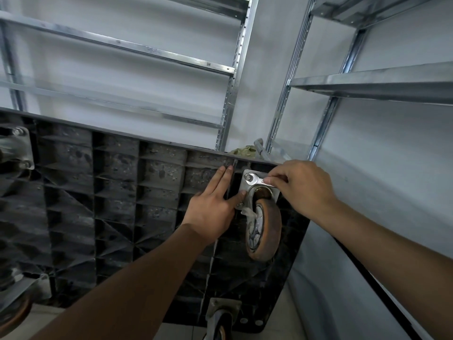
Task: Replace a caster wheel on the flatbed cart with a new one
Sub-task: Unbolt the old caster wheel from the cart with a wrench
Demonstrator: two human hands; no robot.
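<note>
The flatbed cart [117,192] stands on edge, its black ribbed underside facing me. A worn brown caster wheel [266,231] hangs from a metal mounting plate [245,186] near the cart's upper right corner. My right hand [304,185] grips a silver wrench [258,180] whose open end sits on the plate's upper left bolt [248,177]. My left hand [214,207] lies flat on the cart's ribs beside the plate, fingers straight, thumb touching the plate's left edge.
Another caster [221,320] shows at the cart's lower edge, and two more [14,148] at the far left. Steel shelving uprights [235,77] and shelves [382,84] stand behind against a white wall. A green cloth [245,151] lies past the cart's top edge.
</note>
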